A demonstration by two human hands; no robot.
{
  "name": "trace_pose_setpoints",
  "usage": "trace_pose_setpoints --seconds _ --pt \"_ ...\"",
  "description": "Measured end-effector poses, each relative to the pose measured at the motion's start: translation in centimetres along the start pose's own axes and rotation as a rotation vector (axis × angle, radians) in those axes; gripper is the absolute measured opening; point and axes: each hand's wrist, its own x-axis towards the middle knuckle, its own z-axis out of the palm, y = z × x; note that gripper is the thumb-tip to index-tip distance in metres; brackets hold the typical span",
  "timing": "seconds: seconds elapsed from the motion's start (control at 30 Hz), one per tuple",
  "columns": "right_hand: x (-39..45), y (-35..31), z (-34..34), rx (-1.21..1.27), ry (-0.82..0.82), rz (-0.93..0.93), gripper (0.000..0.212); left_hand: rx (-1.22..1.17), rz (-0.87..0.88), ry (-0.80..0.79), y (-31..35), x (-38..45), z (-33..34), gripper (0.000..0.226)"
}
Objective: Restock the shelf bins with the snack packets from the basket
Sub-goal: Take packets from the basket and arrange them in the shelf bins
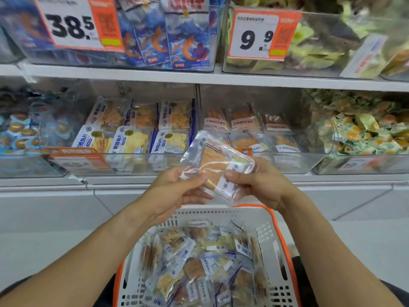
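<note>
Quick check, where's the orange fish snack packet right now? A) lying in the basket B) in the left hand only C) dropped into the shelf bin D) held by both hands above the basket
D: the left hand and the right hand each pinch an end of the orange fish snack packet, which is held above the white basket and in front of the shelf bin.
</note>
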Motion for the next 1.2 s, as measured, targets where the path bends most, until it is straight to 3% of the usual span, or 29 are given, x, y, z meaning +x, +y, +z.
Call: trace_pose_setpoints --seconds 0.17,0.33,0.47,0.57,0.63,0.7,0.77,0.9,1.03,1.2 --pt "0.5 -2.3 0.0 -0.11 -0.019 0.052 0.017 0.002 0.137 0.204 0.1 0.5 0.5 0.034" --pt "-0.1 -2.7 -1.5 -0.256 -0.016 -0.041 0.037 0.146 0.243 0.164 0.4 0.3 0.9 0.029" --pt "-0.1 -2.2 -1.8 -0.272 -0.046 -0.09 0.036 0.242 0.294 0.315 0.3 0.7 1.6 0.02" --pt "0.8 -3.3 -3.5 -0.191 0.2 -0.212 0.027 0.44 0.487 0.501 0.3 1.4 1.9 0.02" --pt "2.2 -4.1 -5.9 -0.268 0.467 -0.292 0.032 0.847 0.662 0.542 0.5 2.0 1.8 0.034" --pt "3.6 -4.7 -8.6 -0.401 0.648 -0.292 0.041 1.179 0.739 0.483 0.2 3.2 1.4 0.052" --pt "4.8 -5.1 -10.3 -0.511 0.678 -0.223 0.036 1.264 0.681 0.432 -0.3 4.2 1.4 0.064" --pt "7.1 -4.5 -11.2 -0.654 0.552 0.009 0.022 1.256 0.703 0.459 -1.1 5.3 1.5 0.064" --pt "8.5 -4.4 -11.1 -0.973 0.563 0.153 0.033 1.249 0.723 0.484 -0.7 5.6 1.3 0.052" --pt "9.0 -4.6 -10.9 -1.016 0.46 0.297 0.035 1.28 0.734 0.476 -0.9 5.8 1.4 0.041"
